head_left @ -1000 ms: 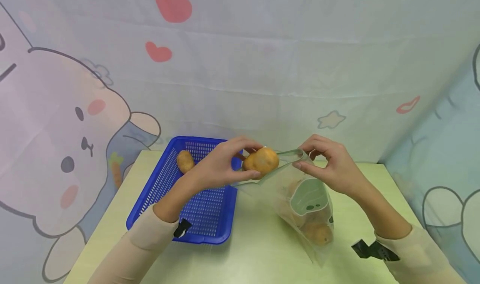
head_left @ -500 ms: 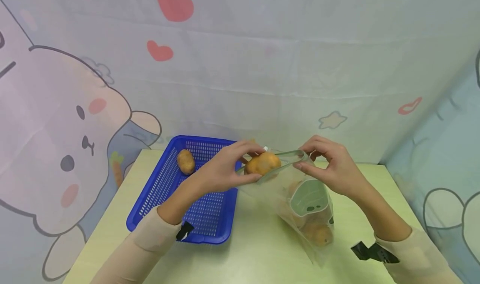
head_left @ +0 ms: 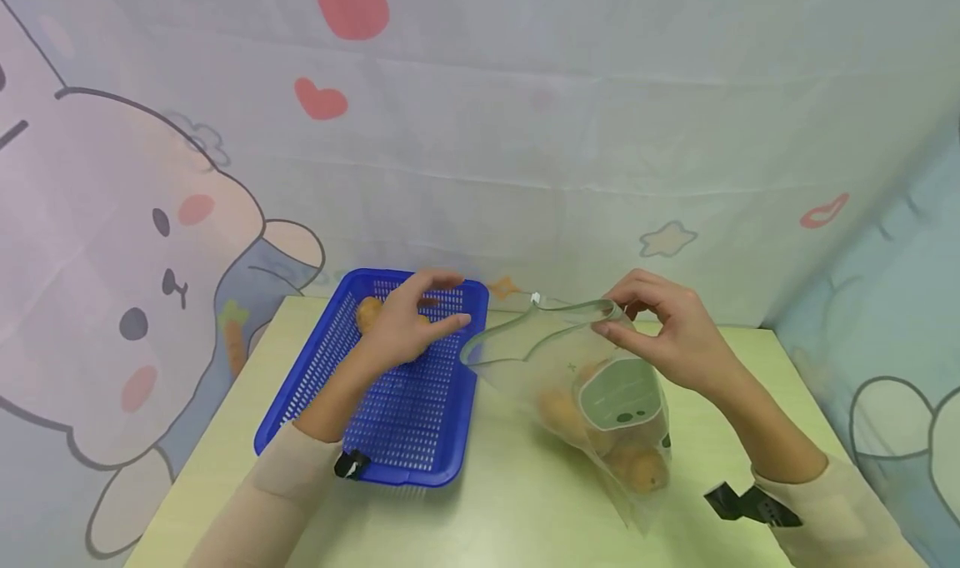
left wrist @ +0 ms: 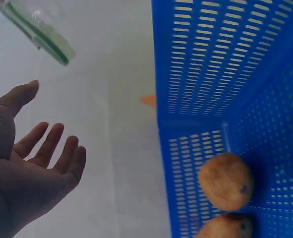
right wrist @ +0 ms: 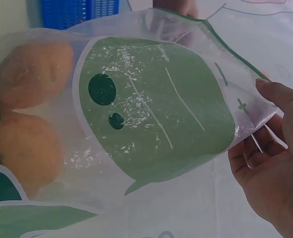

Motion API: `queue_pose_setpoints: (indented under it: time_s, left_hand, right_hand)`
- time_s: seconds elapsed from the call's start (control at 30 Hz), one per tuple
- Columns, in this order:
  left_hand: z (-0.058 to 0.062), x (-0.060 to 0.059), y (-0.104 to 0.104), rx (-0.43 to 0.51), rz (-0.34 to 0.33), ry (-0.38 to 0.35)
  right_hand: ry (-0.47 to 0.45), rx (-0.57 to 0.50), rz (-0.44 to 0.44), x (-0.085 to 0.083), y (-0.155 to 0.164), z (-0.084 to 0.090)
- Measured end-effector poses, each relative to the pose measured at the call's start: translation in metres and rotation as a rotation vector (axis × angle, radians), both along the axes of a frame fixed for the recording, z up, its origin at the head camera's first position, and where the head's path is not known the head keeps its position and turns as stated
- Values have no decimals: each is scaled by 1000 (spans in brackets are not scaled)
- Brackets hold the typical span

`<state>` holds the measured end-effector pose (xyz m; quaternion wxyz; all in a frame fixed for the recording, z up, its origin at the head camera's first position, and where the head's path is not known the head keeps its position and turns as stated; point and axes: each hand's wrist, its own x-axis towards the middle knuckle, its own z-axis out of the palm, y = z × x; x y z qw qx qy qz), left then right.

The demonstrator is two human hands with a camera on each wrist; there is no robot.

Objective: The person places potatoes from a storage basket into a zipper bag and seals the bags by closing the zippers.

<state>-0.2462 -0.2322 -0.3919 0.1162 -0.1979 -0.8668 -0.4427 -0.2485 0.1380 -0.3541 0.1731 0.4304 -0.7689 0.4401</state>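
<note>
Clear plastic zip bag [head_left: 592, 401] now holds the potato that the left hand [head_left: 405, 326] carried a moment ago, beside other potatoes [right wrist: 30, 74] inside. That hand, empty with fingers loosely spread, has moved back over the blue basket [head_left: 390, 435] toward the potatoes left there [left wrist: 225, 181]. The right hand [head_left: 667, 335] still pinches the bag's rim, keeping the mouth wide above the green bench [head_left: 510, 510].

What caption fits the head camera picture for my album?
Right hand holds the plastic bag of potatoes open while left hand hovers over the blue basket.
</note>
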Motion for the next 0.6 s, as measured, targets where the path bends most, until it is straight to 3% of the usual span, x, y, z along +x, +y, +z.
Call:
queue_pose_setpoints:
  time_s: [0.2,0.3,0.43,0.6]
  left_hand:
    - [-9,-24,-23,-55,93,-105]
    - [-17,-36,-32,-127,129,-145]
    - [-39,-51,-42,-224,123,-209]
    - [-61,-56,-46,-315,127,-289]
  right_hand:
    - [-23,-14,18,-2,-1,-1]
    - [-36,-13,27,-3,-2,-3]
    - [-50,-1,30,-3,-3,-5]
    - [-46,9,20,-3,-1,-4]
